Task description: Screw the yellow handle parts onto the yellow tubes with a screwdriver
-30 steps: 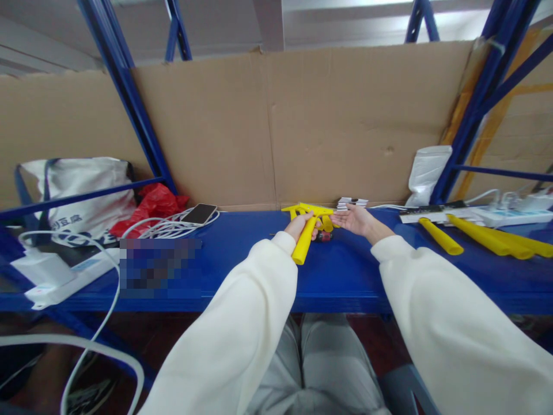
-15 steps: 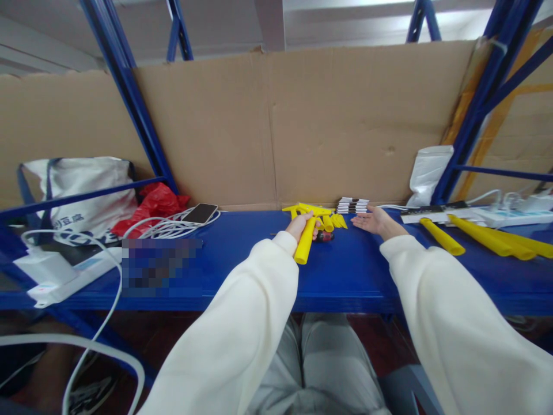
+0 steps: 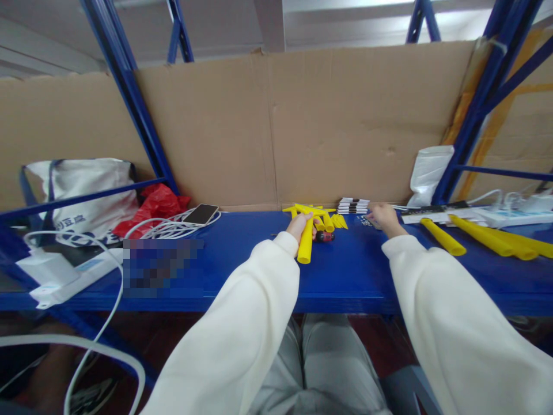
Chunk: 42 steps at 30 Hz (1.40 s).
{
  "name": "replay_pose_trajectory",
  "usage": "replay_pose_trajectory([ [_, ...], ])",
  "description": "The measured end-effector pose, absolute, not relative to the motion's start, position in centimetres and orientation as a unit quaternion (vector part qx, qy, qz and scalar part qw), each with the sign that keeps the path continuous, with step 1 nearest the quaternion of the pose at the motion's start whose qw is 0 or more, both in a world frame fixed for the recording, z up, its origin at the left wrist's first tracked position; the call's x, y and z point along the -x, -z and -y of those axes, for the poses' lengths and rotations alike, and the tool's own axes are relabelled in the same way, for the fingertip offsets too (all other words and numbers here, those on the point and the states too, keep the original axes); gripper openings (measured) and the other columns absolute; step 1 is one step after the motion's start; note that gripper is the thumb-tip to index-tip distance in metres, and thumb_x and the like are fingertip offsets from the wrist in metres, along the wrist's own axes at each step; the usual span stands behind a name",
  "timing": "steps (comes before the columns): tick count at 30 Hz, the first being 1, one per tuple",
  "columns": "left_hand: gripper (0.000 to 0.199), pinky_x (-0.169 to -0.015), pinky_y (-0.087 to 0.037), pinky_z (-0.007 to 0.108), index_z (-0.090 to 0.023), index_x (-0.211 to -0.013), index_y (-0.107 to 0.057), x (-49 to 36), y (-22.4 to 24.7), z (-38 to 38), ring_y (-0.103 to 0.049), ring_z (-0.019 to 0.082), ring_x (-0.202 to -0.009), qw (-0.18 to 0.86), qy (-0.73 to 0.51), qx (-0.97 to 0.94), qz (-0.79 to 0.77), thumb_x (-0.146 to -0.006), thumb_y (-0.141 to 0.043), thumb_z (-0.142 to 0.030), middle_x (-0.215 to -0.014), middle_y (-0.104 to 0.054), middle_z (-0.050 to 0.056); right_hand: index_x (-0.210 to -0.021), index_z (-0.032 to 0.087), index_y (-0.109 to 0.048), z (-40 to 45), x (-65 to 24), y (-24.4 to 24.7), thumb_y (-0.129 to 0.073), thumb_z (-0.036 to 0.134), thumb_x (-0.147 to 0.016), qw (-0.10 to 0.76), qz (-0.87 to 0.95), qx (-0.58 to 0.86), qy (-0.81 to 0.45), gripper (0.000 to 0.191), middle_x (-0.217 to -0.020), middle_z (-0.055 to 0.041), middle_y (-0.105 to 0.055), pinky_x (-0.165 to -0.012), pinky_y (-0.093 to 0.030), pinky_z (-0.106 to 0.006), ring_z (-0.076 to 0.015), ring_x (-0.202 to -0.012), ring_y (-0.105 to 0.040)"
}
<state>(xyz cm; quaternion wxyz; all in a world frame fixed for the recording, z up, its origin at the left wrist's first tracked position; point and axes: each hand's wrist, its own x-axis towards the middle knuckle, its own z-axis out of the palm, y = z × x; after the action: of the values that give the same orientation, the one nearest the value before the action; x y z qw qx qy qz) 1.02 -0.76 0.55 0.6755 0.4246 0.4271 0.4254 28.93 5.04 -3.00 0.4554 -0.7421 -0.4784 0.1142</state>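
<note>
My left hand [image 3: 296, 226] is wrapped around a yellow tapered handle [image 3: 306, 245], whose wide round end points toward me. Just behind it lie yellow T-shaped pieces [image 3: 298, 209] and several small yellow wedge-like parts [image 3: 339, 221]. A red and black screwdriver [image 3: 324, 236] rests on the blue bench, partly covered by the left hand. Farther right, my right hand [image 3: 384, 218] reaches down with bent fingers to a patch of tiny silvery pieces [image 3: 366, 221]. Its fingertips look pinched together, but what is between them is too small to make out.
Banded white packs [image 3: 353, 205] stand behind the silvery pieces. Yellow tapered handles [image 3: 443, 236] lie at the right by a power strip [image 3: 514, 217]. At left are a phone [image 3: 201, 214], coiled white cable, a red bag [image 3: 155, 207] and a cloth tote [image 3: 90, 196]. Cardboard [image 3: 345, 127] walls the back.
My right hand was spread palm-up and has turned over, its fingers now bent down onto the tiny silvery pieces. The left hand keeps the yellow handle, turned slightly more upright in view.
</note>
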Motion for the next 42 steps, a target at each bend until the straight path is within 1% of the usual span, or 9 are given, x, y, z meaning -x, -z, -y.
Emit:
replay_pose_trajectory([
  [3, 0.018, -0.036, -0.031, 0.019, -0.014, -0.094, -0.06, -1.0, -0.5, 0.7, -0.039, 0.009, -0.032, 0.663, -0.448, -0.418, -0.431, -0.101, -0.044, -0.02, -0.05, -0.047, -0.004, -0.06, 0.017, -0.066, -5.3, -29.0, 3.0, -0.051, 0.013, -0.081, 0.374, 0.508, 0.766, -0.125, 0.026, -0.071, -0.0181, -0.073, -0.075, -0.054, -0.035, -0.0306, -0.085, -0.071],
  [6, 0.014, -0.035, -0.031, 0.02, -0.012, -0.097, -0.061, -1.1, -0.3, 0.6, -0.04, 0.009, -0.033, 0.661, -0.461, -0.415, -0.422, -0.098, -0.047, -0.015, -0.052, -0.049, -0.004, -0.065, 0.016, -0.07, -5.7, -29.0, 3.1, -0.049, 0.011, -0.08, 0.333, 0.531, 0.77, -0.117, 0.026, -0.07, -0.0179, -0.074, -0.071, -0.055, -0.036, -0.0297, -0.078, -0.071],
  [9, 0.012, -0.035, -0.031, 0.021, -0.011, -0.098, -0.061, -1.1, -0.1, 0.5, -0.041, 0.008, -0.034, 0.664, -0.474, -0.412, -0.406, -0.095, -0.049, -0.012, -0.058, -0.054, -0.002, -0.076, 0.015, -0.074, -6.0, -29.1, 3.3, -0.049, 0.011, -0.08, 0.336, 0.541, 0.763, -0.112, 0.026, -0.072, -0.0173, -0.075, -0.069, -0.055, -0.036, -0.029, -0.075, -0.071],
  [12, 0.013, -0.035, -0.032, 0.021, -0.011, -0.096, -0.061, -1.1, 0.0, 0.4, -0.042, 0.009, -0.035, 0.667, -0.467, -0.41, -0.41, -0.096, -0.049, -0.013, -0.059, -0.053, -0.002, -0.08, 0.015, -0.075, -6.0, -29.0, 3.4, -0.048, 0.011, -0.081, 0.343, 0.535, 0.763, -0.119, 0.027, -0.078, -0.0172, -0.076, -0.069, -0.054, -0.033, -0.0272, -0.074, -0.071],
  [19, 0.013, -0.035, -0.031, 0.021, -0.011, -0.096, -0.062, -1.0, -0.1, 0.4, -0.041, 0.009, -0.036, 0.667, -0.463, -0.411, -0.415, -0.096, -0.049, -0.014, -0.057, -0.052, -0.002, -0.074, 0.014, -0.072, -5.6, -28.5, 3.1, -0.048, 0.011, -0.082, 0.34, 0.529, 0.767, -0.128, 0.025, -0.088, -0.0197, -0.077, -0.071, -0.053, -0.033, -0.0264, -0.076, -0.071],
  [23, 0.013, -0.035, -0.03, 0.021, -0.011, -0.092, -0.061, -1.1, -0.2, 0.5, -0.041, 0.008, -0.035, 0.666, -0.463, -0.409, -0.418, -0.096, -0.049, -0.014, -0.057, -0.051, -0.002, -0.078, 0.013, -0.074, -5.5, -28.5, 3.0, -0.048, 0.01, -0.082, 0.334, 0.54, 0.763, -0.123, 0.027, -0.084, -0.0188, -0.077, -0.072, -0.053, -0.033, -0.0264, -0.076, -0.071],
  [35, 0.012, -0.035, -0.032, 0.022, -0.013, -0.101, -0.056, -1.1, -0.2, 0.6, -0.042, 0.008, -0.033, 0.643, -0.476, -0.435, -0.413, -0.094, -0.047, -0.009, -0.061, -0.054, -0.004, -0.064, 0.015, -0.07, -5.5, -28.5, 3.2, -0.051, 0.009, -0.079, 0.314, 0.568, 0.754, -0.104, 0.025, -0.074, -0.016, -0.076, -0.069, -0.053, -0.029, -0.0231, -0.07, -0.069],
  [37, 0.018, -0.035, -0.032, 0.022, -0.016, -0.107, -0.052, -1.2, -0.3, 0.8, -0.043, 0.008, -0.033, 0.627, -0.482, -0.447, -0.418, -0.093, -0.049, -0.006, -0.066, -0.056, -0.005, -0.062, 0.015, -0.069, -5.5, -28.5, 3.1, -0.051, 0.009, -0.079, 0.313, 0.574, 0.749, -0.107, 0.026, -0.072, -0.0156, -0.075, -0.069, -0.054, -0.029, -0.0233, -0.07, -0.069],
  [42, 0.049, -0.036, -0.035, 0.02, -0.023, -0.125, -0.037, -1.4, -0.3, 1.1, -0.047, 0.007, -0.033, 0.58, -0.48, -0.463, -0.468, -0.086, -0.059, -0.002, -0.076, -0.06, -0.006, -0.07, 0.014, -0.072, -4.9, -27.9, 2.7, -0.049, 0.008, -0.081, 0.328, 0.564, 0.75, -0.107, 0.027, -0.075, -0.0157, -0.076, -0.069, -0.054, -0.028, -0.0229, -0.071, -0.07],
])
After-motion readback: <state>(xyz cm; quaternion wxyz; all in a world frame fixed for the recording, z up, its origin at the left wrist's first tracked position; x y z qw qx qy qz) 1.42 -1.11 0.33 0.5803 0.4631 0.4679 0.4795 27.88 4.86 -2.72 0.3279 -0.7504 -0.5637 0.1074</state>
